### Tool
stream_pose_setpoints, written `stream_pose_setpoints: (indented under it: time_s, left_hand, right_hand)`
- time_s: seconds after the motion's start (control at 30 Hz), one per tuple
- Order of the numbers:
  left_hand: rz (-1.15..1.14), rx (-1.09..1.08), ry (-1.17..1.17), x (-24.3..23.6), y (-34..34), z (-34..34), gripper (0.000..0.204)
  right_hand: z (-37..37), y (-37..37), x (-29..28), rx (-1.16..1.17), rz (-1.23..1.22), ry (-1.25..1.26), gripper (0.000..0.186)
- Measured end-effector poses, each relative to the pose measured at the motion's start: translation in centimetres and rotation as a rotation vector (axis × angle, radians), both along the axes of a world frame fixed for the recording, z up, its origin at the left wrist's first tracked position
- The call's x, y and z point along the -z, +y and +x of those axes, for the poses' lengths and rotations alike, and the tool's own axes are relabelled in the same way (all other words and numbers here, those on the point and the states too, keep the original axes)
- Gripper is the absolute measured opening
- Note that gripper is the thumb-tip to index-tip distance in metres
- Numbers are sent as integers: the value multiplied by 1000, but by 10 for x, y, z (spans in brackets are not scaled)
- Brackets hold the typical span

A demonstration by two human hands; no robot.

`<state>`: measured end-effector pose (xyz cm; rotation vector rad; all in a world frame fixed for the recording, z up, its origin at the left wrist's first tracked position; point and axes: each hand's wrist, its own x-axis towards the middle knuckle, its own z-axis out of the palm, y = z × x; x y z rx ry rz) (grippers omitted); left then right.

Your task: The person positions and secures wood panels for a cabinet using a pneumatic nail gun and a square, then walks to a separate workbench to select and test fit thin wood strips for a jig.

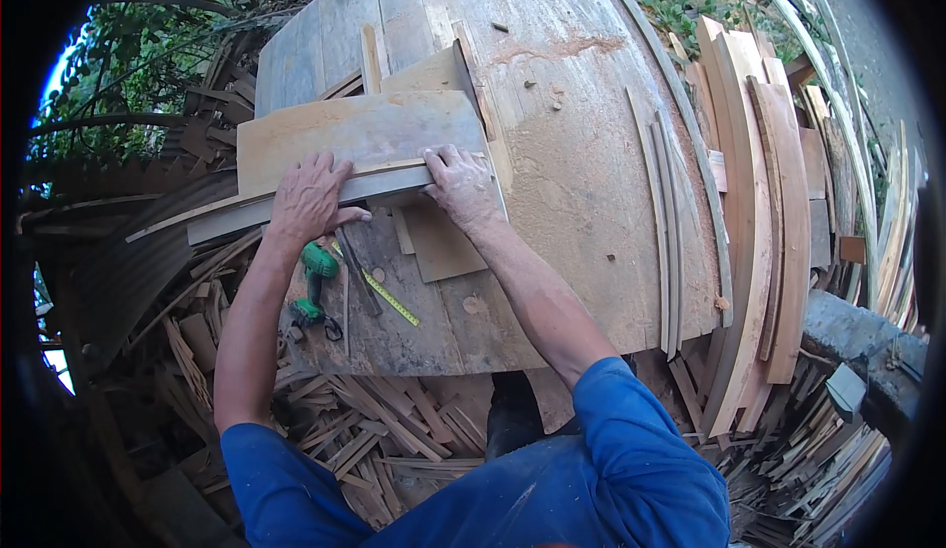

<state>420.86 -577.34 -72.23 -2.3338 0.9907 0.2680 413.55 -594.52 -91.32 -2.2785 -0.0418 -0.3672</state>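
Note:
My left hand (307, 198) grips a long, pale wooden strip (386, 167), fingers over its top and thumb on the near side. At the strip's right end, the dusty fingers of my right hand (461, 185) are curled around it. A grey-faced wooden strip (222, 224) lies along its near side, under both hands. Just behind stands or lies a broad wooden panel (360, 129); its exact tilt is hard to tell. Nearer to me, a thin board (443, 247) rests on the worktable (581, 242). Below my left hand are a green power drill (317, 260) and a yellow measuring tape (392, 298).
Several thin wooden strips (662, 223) lie along the table's right side. Long planks (746, 203) are stacked beyond that edge. Offcuts (370, 425) cover the ground by my legs, and sawdust (562, 47) is scattered across the tabletop. A concrete ledge (857, 341) juts in at right.

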Motion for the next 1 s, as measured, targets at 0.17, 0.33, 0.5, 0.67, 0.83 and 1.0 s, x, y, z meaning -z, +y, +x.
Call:
stream_pose_setpoints:
  time_s: [0.17, 0.33, 0.5, 0.67, 0.83, 1.0]
  left_hand:
    - [-96, 107, -84, 5, 12, 7, 46]
    - [-79, 213, -191, -11, 18, -10, 28]
    - [-131, 153, -282, -45, 45, -73, 28]
    - [-249, -34, -129, -48, 157, -187, 30]
    - [-413, -264, 309, 49, 133, -297, 31]
    - [-603, -76, 611, 164, 28, -342, 41]
  right_hand:
    - [-2, 3, 0, 24, -15, -43, 62]
    - [-6, 11, 5, 89, -35, -146, 67]
    - [-11, 10, 7, 177, 150, -74, 61]
    - [-10, -3, 2, 41, 49, -100, 34]
    - [-4, -24, 16, -96, -47, -217, 21]
    - [-4, -26, 20, -106, -188, -268, 13]
